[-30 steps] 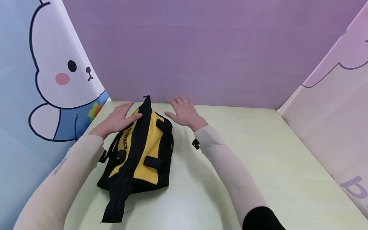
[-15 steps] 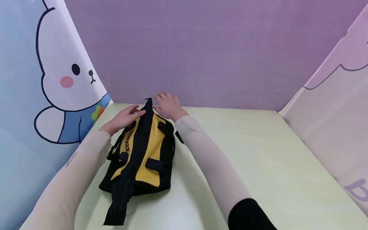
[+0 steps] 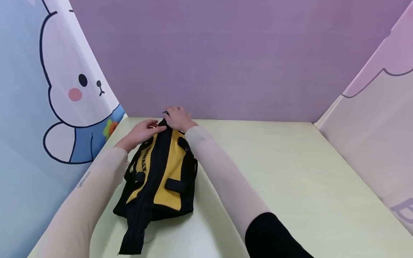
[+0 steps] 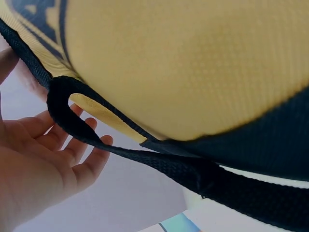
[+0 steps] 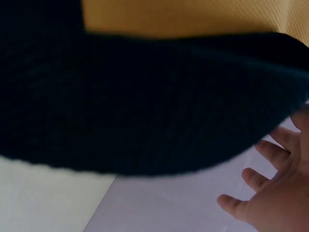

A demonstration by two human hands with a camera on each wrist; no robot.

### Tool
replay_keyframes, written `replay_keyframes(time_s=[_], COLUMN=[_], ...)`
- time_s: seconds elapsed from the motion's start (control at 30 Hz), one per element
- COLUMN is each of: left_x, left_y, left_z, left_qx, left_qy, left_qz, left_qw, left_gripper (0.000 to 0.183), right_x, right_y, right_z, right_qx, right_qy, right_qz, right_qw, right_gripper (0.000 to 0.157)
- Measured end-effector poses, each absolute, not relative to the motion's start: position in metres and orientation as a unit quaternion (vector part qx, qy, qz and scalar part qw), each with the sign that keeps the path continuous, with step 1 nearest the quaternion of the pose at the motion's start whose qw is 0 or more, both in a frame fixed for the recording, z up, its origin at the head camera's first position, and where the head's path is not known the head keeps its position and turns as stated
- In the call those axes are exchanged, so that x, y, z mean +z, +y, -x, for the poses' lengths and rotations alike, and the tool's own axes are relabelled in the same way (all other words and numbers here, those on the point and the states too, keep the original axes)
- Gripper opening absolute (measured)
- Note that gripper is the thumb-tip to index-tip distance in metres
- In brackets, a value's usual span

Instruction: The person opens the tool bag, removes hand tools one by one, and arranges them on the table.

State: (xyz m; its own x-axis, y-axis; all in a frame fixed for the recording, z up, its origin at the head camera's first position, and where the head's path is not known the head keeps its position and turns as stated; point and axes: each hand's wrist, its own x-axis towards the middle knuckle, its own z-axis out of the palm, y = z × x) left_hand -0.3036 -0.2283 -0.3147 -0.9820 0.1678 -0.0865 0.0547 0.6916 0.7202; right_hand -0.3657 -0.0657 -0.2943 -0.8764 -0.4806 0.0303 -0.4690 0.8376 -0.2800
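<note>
The bag (image 3: 166,172) stands on the worktop (image 3: 274,161), left of centre, its black zip strip (image 3: 158,157) running along the top from the far end to a loose tab (image 3: 132,240) at the near end. It looks like soft fabric, probably light and not fragile, apt to fold or shift when pushed; its woven face should give fair friction.

The left hand (image 3: 142,133) has its thumb reaching over the strip near the far end, its other fingers loosely bent and not closed round anything. The right hand (image 3: 178,119) lies at the strip's far tip, beside the zip pull (image 3: 165,112); its outer fingers are spread, but whether thumb and forefinger pinch the fabric I cannot tell.

The firmest holds would likely be the doubled strip at either end, or the webbing loop (image 3: 175,185). The slack strap (image 4: 251,195) would give less control.
</note>
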Motion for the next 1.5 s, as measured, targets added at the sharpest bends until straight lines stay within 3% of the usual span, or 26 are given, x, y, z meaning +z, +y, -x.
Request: replay_keyframes(time_s=[0.17,0.6,0.9,1.07,1.33,1.5], left_x=[-0.315,-0.311,-0.317,-0.315,-0.318,-0.320], left_y=[-0.227,-0.225,-0.232,-0.232,-0.225,-0.223], left_z=[0.304,0.301,0.299,0.295,0.298,0.301], left_qx=[0.393,0.403,0.408,0.408,0.408,0.408], left_qy=[0.915,0.910,0.908,0.908,0.907,0.907], left_qz=[-0.063,-0.063,-0.066,-0.068,-0.077,-0.076], left_qw=[0.071,0.076,0.073,0.073,0.071,0.069], left_gripper=[0.080,0.081,0.076,0.074,0.072,0.071], right_x=[-0.292,-0.298,-0.297,-0.298,-0.309,-0.315], right_y=[-0.070,-0.056,-0.065,-0.070,-0.065,-0.062], right_z=[0.368,0.384,0.371,0.374,0.379,0.386], right_qx=[-0.154,-0.159,-0.215,-0.201,-0.296,-0.366], right_qy=[0.955,0.951,0.943,0.950,0.940,0.918], right_qz=[0.249,0.265,0.247,0.231,0.145,0.142], right_qw=[0.041,0.002,0.061,0.066,0.083,0.047], right_gripper=[0.049,0.039,0.047,0.051,0.055,0.043])
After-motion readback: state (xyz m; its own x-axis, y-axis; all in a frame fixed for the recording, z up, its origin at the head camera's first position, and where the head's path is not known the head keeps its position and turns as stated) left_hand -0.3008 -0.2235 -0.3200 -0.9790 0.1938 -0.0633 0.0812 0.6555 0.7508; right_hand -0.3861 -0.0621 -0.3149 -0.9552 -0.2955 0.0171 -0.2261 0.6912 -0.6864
